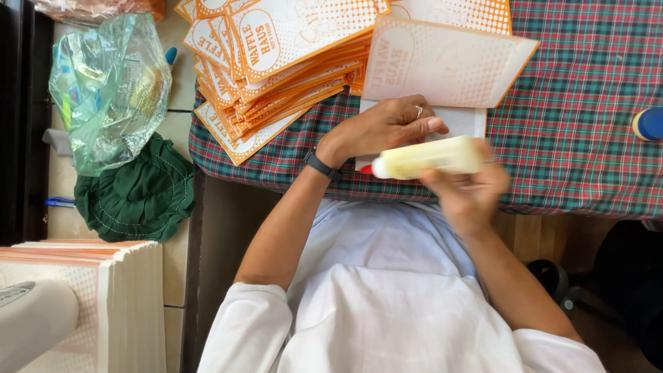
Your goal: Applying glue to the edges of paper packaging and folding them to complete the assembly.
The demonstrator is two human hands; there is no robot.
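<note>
My left hand [387, 128], with a ring and a dark wristband, presses flat on a white and orange paper bag [449, 65] lying on the plaid tablecloth [587, 103]. The bag's lower white part lies under my fingers. My right hand [469, 190] holds a pale yellow glue bottle [428, 157] sideways just in front of the bag. Its red tip points left, close to my left wrist.
A fanned pile of orange printed paper bags [276, 62] lies at the table's far left. A clear plastic bag [110, 90] and a green cloth [138, 197] sit left of the table. A stack of flat sheets [110, 304] stands bottom left. A blue-capped item [649, 124] lies at right.
</note>
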